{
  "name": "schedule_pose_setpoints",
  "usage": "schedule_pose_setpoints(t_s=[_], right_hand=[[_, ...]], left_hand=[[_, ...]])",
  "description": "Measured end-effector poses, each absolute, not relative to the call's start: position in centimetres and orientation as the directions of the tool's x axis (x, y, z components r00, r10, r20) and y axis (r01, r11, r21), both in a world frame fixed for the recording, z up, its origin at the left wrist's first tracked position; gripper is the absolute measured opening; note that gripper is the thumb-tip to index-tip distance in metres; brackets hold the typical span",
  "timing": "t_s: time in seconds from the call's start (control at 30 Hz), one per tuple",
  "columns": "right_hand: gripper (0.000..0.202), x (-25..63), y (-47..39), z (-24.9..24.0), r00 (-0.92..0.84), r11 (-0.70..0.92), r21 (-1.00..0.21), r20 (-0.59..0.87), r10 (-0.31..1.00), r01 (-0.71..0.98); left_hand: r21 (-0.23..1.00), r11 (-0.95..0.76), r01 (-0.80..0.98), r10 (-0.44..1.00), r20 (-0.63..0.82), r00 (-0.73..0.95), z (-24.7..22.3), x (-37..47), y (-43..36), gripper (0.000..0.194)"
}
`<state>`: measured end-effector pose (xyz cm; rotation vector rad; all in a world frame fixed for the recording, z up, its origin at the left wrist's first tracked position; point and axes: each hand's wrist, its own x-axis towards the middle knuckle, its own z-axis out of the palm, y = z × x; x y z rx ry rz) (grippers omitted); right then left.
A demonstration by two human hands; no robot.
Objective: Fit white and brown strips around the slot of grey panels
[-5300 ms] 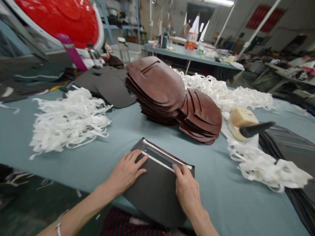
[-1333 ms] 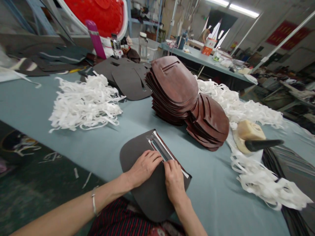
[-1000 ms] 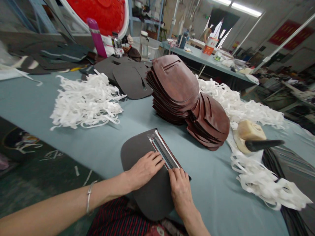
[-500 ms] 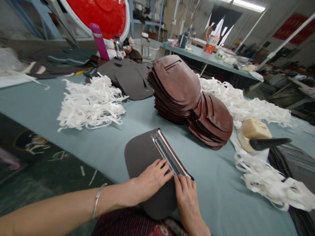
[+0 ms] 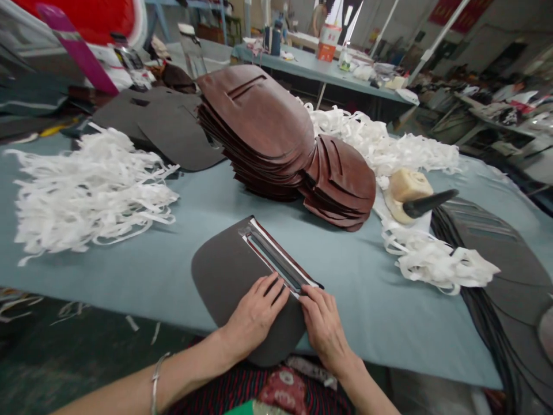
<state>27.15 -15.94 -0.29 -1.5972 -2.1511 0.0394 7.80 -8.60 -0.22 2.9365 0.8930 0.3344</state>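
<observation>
A dark grey rounded panel (image 5: 220, 259) lies at the table's near edge. Its long slot (image 5: 276, 265) is bordered by white strips, with brown material showing along the sides. My left hand (image 5: 254, 311) rests flat on the panel, fingers slightly spread and their tips by the slot's near side. At the slot's right end, my right hand (image 5: 324, 325) lays its extended fingers on the panel's edge; its thumb is mostly hidden. Neither hand visibly lifts anything. Behind the panel stand two touching stacks of slotted brown leather pieces, one taller (image 5: 268, 121) and one lower (image 5: 345, 178).
White strips lie in heaps at left (image 5: 95, 196), behind the stacks (image 5: 367, 135) and at right (image 5: 444, 262). A cream block-shaped object (image 5: 408, 190) with a black handle sits near dark slotted panels (image 5: 492, 230). More grey panels (image 5: 177, 132) and a clear bottle (image 5: 192, 52) are at back left.
The view has swung right, so the table's contents sit further left in the picture. Both hands stay on the panel near the same slot end; the right fingers have shifted slightly.
</observation>
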Motion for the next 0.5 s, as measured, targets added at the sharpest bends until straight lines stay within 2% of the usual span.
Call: schedule_pose_setpoints(t_s=[0.1, 0.27, 0.5], right_hand=[[0.032, 26.4, -15.8, -0.3, -0.240, 0.342, -0.287, 0.337, 0.910, 0.895], [0.029, 25.9, -15.7, 0.4, -0.279, 0.368, -0.244, 0.331, 0.901, 0.897], [0.027, 26.0, -15.7, 0.5, -0.287, 0.383, -0.228, 0.364, 0.886, 0.895]], left_hand=[[0.087, -0.837, 0.540, 0.546, 0.177, 0.819, -0.1, 8.0, -8.5, 0.042], [0.007, -0.867, 0.498, 0.492, 0.162, 0.855, 0.3, 7.4, -7.6, 0.042], [0.017, -0.727, 0.687, 0.665, 0.266, 0.697, 0.3, 3.6, -0.7, 0.041]])
